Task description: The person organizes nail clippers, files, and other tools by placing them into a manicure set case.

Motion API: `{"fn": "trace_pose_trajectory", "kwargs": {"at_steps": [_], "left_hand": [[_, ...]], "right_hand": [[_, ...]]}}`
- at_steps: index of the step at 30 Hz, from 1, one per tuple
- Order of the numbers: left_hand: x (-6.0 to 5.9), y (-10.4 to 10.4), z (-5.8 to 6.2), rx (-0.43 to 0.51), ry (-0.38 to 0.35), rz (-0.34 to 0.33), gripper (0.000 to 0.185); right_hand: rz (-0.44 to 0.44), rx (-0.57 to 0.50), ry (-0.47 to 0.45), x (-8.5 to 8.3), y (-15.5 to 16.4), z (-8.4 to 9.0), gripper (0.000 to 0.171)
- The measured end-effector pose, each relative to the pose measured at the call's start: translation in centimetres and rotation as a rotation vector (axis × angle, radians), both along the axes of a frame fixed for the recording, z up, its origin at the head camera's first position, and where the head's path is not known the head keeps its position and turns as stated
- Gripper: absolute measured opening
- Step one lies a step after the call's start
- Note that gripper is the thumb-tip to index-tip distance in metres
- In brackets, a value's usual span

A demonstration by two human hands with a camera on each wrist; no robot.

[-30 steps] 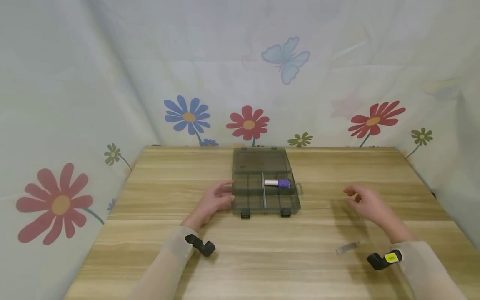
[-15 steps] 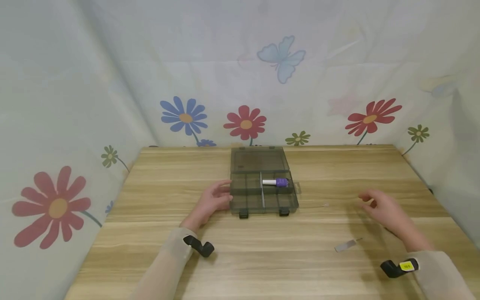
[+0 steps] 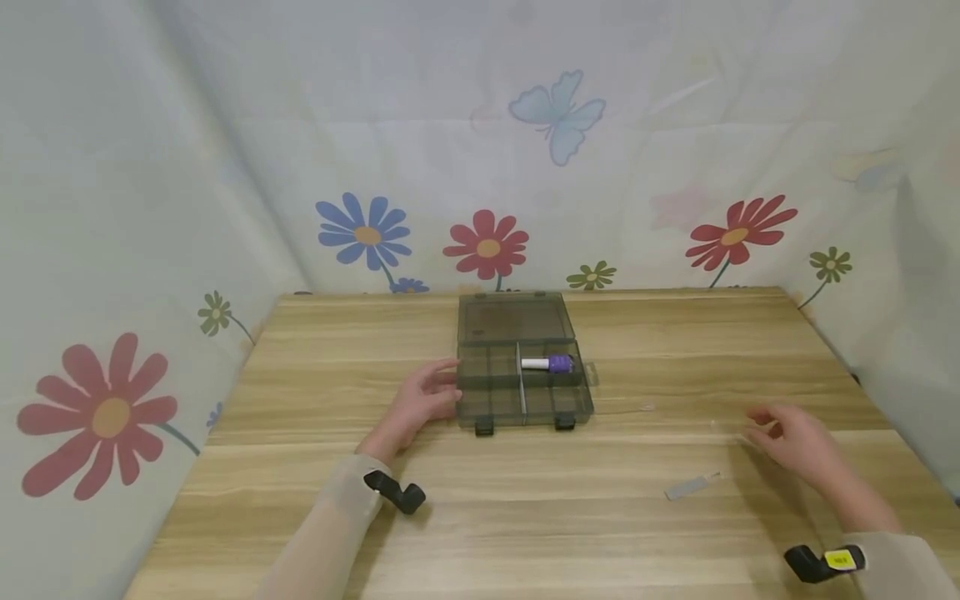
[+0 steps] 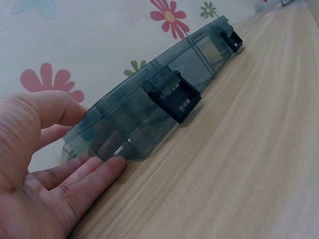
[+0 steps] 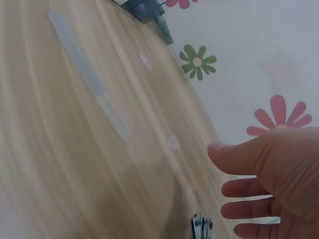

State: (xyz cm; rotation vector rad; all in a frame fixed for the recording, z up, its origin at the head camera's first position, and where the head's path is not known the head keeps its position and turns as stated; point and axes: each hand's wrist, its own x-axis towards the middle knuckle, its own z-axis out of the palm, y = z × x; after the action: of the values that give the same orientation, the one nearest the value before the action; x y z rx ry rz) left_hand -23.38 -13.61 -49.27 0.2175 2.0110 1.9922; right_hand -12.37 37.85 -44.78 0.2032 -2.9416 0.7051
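My left hand (image 3: pixel 423 402) rests at the left side of a smoky see-through compartment box (image 3: pixel 487 404). In the left wrist view the thumb is at its upper edge, with the fingers (image 4: pixel 94 181) low against its wall. A purple bottle with a white cap (image 3: pixel 558 364), like nail polish, lies in a right compartment. My right hand (image 3: pixel 795 437) hovers over the table at the right, fingers loosely bent around nothing. Below it in the right wrist view, a shiny metal tool (image 5: pixel 202 226), like nail clippers, shows partly. A flat grey strip with a clear narrow end (image 3: pixel 686 487) lies nearby.
Two small clear pieces (image 5: pixel 145 59) lie on the wooden table (image 3: pixel 315 333) between the box and my right hand. The box's lid (image 3: pixel 517 318) is laid back towards the flowered curtain (image 3: pixel 420 125) behind the table.
My right hand has moved right and nearer to me, away from the box, uncovering a small clear piece. The left hand stays at the box. The head view has shifted slightly.
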Motion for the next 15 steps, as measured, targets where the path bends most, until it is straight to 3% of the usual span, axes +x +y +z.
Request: {"fn": "trace_pose_trajectory", "kwargs": {"at_steps": [4,8,15], "left_hand": [[0.1,-0.1,0.3,0.001,-0.026,-0.018,0.059],[0.5,-0.1,1.4,-0.003,-0.028,-0.042,0.060],[1.1,0.1,2.6,-0.016,-0.025,-0.052,0.060]], "right_hand": [[-0.020,-0.019,-0.080,1.0,1.1,-0.6,0.038],[-0.052,-0.014,-0.157,1.6,2.0,-1.1,0.044],[-0.094,0.038,-0.176,2.2,2.6,-1.6,0.034]]}}
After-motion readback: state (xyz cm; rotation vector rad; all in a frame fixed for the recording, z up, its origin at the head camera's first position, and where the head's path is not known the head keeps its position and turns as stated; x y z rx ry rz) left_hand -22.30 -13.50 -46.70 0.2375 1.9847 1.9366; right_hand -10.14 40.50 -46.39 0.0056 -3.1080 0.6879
